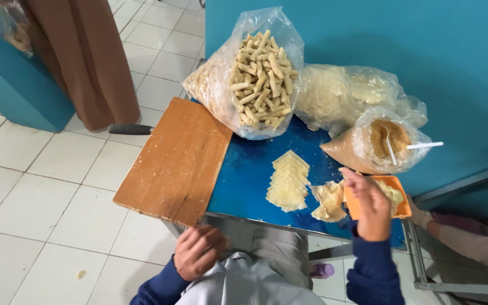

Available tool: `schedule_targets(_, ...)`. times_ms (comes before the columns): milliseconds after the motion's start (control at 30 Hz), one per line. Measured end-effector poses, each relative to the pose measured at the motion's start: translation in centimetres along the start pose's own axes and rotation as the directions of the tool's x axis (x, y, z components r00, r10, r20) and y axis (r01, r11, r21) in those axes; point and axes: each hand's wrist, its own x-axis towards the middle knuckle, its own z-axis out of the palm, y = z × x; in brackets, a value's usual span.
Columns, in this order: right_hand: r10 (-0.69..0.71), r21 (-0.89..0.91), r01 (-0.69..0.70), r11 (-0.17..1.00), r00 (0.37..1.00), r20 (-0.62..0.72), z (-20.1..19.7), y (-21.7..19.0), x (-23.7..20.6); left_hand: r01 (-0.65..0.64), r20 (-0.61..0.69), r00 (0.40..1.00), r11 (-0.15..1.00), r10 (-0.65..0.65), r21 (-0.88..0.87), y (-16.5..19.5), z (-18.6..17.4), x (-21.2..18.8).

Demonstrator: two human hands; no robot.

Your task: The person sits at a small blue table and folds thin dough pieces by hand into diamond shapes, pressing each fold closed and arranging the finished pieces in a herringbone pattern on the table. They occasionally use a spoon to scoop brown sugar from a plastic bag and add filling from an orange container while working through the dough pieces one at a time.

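Clearly the right hand [373, 206], pinched shut on a crumbly cracker [352, 172] above the orange tray [399, 212], risks snapping it — the left hand [199, 250] lies loosely curled, empty, at the table [249, 169] edge.

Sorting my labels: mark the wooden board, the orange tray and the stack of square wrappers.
wooden board [173, 161], head view, middle of its top face
orange tray [352, 208], head view, bare left edge
stack of square wrappers [287, 183], head view, centre sheet

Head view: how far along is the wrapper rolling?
Done: a big clear bag of finished rolls. In hand: right hand over the orange tray, beside loose wrappers; left hand rests in the lap. Left: the fanned wrapper stack and bagged brown filling.
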Motion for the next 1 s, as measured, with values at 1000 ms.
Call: schedule_targets(1000, -0.309, -0.987, 0.009, 0.159, 0.950, -0.041, -5.7, 4.4, 10.7, 0.587, 0.327, 0.757, 0.808, -0.566, 0.040, -0.5, 13.0, 5.6)
